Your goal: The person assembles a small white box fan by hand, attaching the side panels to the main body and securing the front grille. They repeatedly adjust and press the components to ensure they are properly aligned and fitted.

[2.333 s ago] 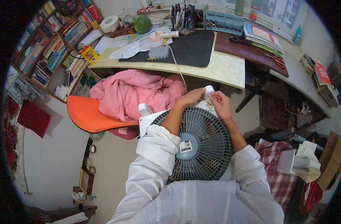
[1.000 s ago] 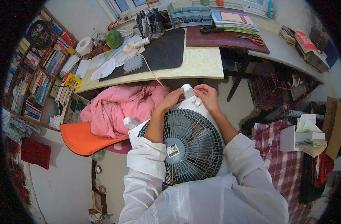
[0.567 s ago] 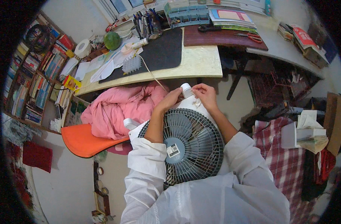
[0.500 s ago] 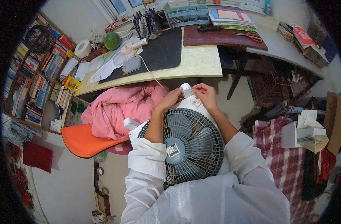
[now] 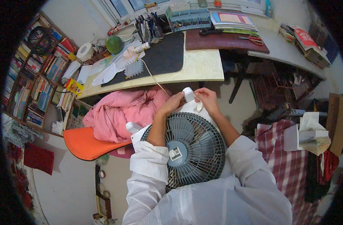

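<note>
A grey fan cage (image 5: 196,146) with a labelled round hub (image 5: 177,153) rests against my front, over my lap. Its white base (image 5: 143,132) lies beyond the cage, with one white foot (image 5: 133,127) on the left and another white foot (image 5: 188,94) at the far end. My left hand (image 5: 173,103) is wrapped against the near-left side of that far foot. Just right of the foot, my right hand (image 5: 208,100) has its fingers pinched together; what they hold is too small to name. Below those fingertips lies a small crumpled off-white bit (image 5: 198,107) on the base.
A pink quilt (image 5: 124,112) is heaped on an orange seat (image 5: 92,144) at left. Ahead, a desk (image 5: 201,67) carries a black mat, papers, a pen holder and a pale cord (image 5: 151,73) over its edge. Scissors (image 5: 256,39) lie farther right. Checked cloth (image 5: 278,150) is at right.
The view has shifted slightly, so the scene sits a little lower. Both hands stay at the far foot; the right fingers remain pinched, with slight movement beside it.
</note>
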Available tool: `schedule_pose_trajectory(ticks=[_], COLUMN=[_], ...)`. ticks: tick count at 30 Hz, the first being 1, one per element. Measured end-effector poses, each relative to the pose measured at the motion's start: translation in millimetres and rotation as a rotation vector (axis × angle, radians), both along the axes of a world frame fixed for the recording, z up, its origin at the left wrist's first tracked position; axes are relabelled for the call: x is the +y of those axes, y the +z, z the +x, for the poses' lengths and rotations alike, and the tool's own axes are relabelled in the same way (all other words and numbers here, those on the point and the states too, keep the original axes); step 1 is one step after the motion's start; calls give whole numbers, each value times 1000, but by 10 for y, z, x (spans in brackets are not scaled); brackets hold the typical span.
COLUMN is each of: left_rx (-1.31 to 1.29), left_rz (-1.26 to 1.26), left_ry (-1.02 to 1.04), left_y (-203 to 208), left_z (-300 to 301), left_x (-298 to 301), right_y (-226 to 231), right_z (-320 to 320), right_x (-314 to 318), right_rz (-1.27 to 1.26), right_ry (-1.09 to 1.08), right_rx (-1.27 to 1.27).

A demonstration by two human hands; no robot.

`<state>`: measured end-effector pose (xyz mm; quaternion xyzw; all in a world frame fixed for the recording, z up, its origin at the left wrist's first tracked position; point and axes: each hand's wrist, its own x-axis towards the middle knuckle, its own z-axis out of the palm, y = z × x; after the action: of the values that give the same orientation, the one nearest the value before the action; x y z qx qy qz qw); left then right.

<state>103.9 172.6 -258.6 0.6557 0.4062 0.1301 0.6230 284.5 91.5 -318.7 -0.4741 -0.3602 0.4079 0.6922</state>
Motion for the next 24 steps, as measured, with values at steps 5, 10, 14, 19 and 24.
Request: schedule_pose_trajectory(ticks=[5, 10, 14, 19, 24], left_rx=[11, -5, -7, -14, -16], left_rz=[76, 72, 50, -1, 33], left_ry=[-11, -28, -2, -9, -69], left_y=[-78, -197, -164, -143, -143], left_z=[-37, -54, -34, -50, -55], left_x=[50, 135, 87, 84, 126], right_y=[18, 10, -40, 111, 106], right_z=[13, 40, 62, -3, 30], right_x=[-19, -16, -2, -39, -14], right_rz=[-68, -51, 51, 0, -82], right_ry=[11, -13, -81, -148, -137], right_rx=[-85, -150, -242, -424, -389])
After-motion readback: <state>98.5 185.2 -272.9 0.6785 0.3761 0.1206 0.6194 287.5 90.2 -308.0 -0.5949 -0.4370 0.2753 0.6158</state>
